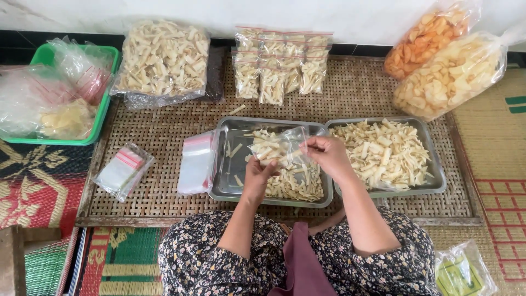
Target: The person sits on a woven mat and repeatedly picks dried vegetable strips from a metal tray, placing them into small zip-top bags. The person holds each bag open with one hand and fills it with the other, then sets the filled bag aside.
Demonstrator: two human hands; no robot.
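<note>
While sitting on the floor before a low woven surface (164, 131), the person is holding a small clear bag (276, 147) over the left steel tray (230, 192). The left hand (258, 176) is gripping the bag from below, with the fingers closed around its bottom part. The right hand (327, 153) is pinching the bag's upper right corner, its grip closed on the plastic. The bag is already carrying some pale chip strips and is tilting a little above the tray.

Just to the right, touching the first tray, a second steel tray (433, 181) is holding a big heap of the same strips (383, 151). A flat stack of empty zip bags (195, 163) is lying just left of the left tray, and another small pack of bags (123, 171) is lying further left. At the far side, a row of filled small bags (282, 63) is standing, with a large bag of strips (163, 57) to its left. A green basket (104, 104) is sitting at the far left, and two big bags of orange and yellow chips (444, 60) are leaning at the far right.
</note>
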